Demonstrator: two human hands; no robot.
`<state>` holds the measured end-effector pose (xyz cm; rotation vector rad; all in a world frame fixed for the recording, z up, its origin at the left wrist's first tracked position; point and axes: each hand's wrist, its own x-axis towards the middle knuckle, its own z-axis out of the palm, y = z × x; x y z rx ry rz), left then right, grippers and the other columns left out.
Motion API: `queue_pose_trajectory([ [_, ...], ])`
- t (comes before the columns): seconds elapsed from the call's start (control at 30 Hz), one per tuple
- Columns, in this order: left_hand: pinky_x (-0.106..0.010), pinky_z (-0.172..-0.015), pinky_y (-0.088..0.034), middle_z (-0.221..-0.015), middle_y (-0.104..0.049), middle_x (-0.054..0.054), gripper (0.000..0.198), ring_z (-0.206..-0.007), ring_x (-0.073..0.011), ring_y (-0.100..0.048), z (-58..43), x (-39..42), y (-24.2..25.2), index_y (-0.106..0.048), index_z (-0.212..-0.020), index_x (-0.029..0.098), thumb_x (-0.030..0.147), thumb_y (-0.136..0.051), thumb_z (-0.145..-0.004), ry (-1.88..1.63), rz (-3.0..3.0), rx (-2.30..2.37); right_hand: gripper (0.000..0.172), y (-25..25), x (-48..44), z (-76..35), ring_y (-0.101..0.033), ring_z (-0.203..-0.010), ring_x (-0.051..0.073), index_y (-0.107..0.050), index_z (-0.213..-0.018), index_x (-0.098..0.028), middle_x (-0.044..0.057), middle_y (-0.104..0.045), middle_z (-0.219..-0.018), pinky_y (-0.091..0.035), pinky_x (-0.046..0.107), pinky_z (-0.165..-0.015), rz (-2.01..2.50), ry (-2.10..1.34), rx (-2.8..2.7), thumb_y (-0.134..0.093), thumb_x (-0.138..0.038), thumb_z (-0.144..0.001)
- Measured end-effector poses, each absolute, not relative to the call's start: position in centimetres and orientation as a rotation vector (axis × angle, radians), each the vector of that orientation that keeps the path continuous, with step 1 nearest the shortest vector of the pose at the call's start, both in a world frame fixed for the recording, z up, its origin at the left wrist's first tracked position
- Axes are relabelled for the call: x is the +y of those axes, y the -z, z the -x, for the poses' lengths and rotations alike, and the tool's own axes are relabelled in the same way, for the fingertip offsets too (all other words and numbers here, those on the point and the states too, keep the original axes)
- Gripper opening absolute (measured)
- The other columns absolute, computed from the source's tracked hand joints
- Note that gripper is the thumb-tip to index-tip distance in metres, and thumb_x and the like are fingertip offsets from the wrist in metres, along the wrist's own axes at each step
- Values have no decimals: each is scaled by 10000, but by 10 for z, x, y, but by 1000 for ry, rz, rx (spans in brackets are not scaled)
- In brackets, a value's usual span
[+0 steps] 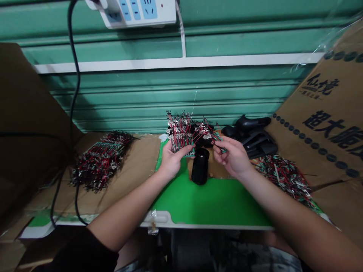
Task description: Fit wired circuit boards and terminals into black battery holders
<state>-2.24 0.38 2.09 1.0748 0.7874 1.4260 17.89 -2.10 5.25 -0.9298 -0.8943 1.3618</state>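
My left hand (172,160) is closed around a stack of small green circuit boards (180,135) with red and black wires, held up above the green table (210,204). My right hand (233,156) pinches a smaller bunch of the same wired boards (210,134) just to the right of the stack. The two bunches touch or nearly touch at the wires. A black cylinder (200,166) lies on the table just below and between both hands.
A pile of wired boards (100,160) lies on cardboard at the left, another pile (283,175) at the right. Black plastic tools (252,136) sit behind my right hand. A printed cardboard box (329,113) stands right, a power strip (136,11) and black cable (74,75) hang above.
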Motion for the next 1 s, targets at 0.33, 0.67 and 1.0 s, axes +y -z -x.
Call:
queue_pose_trajectory([
  [0.33, -336, -570, -630, -984, -824, -104, 484, -774, -247, -766, 25, 2, -25, -733, -1046, 168, 357, -995, -685, -1390, -1126, 707, 322, -47, -19, -177, -470, -357, 81, -591, -755, -215, -79, -514, -538, -214, 183, -320, 1026, -1301, -981, -847, -394, -677],
  [0.67, -337, -775, -629, -932, -823, -59, 418, -795, -202, -761, 25, 7, -22, -743, -972, 170, 305, -1004, -675, -1532, -1144, 785, 247, -46, -25, -175, -456, -357, 89, -610, -751, -218, -69, -541, -479, -287, 199, -349, 1076, -1049, -1143, -788, -389, -758],
  [1.0, -308, -812, -609, -1180, -829, -119, 383, -880, -191, -780, 24, 2, -33, -789, -1049, 177, 230, -944, -703, -1363, -988, 646, 267, -44, -24, -177, -474, -340, 92, -542, -678, -232, -69, -546, -482, -304, 200, -340, 1088, -1064, -1122, -782, -334, -735],
])
